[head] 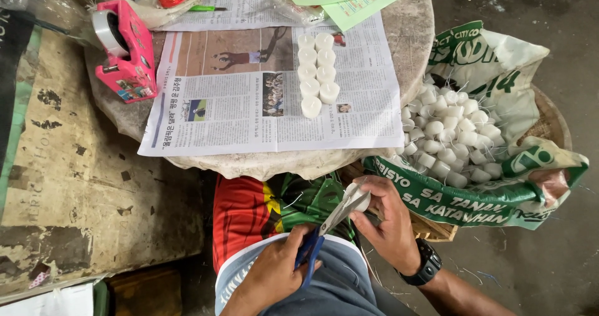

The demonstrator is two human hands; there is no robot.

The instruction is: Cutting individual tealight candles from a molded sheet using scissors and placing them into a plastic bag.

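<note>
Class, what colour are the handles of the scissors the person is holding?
Blue. The scissors sit in the left hand, seen clearly in the head view.

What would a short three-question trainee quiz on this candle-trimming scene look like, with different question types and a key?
1. True or false: the left hand holds blue-handled scissors.
2. Multiple choice: the finished white candles on the newspaper stand in A) a circle, B) two short rows side by side, C) one tall stack.
3. Short answer: what holds the heap of loose candles at the person's right?

Key:
1. True; the scissor blades reach to the small candle held in the right hand.
2. B; the row candles stand upright in the middle of the sheet.
3. A green and white sack, open on a basket.
</note>
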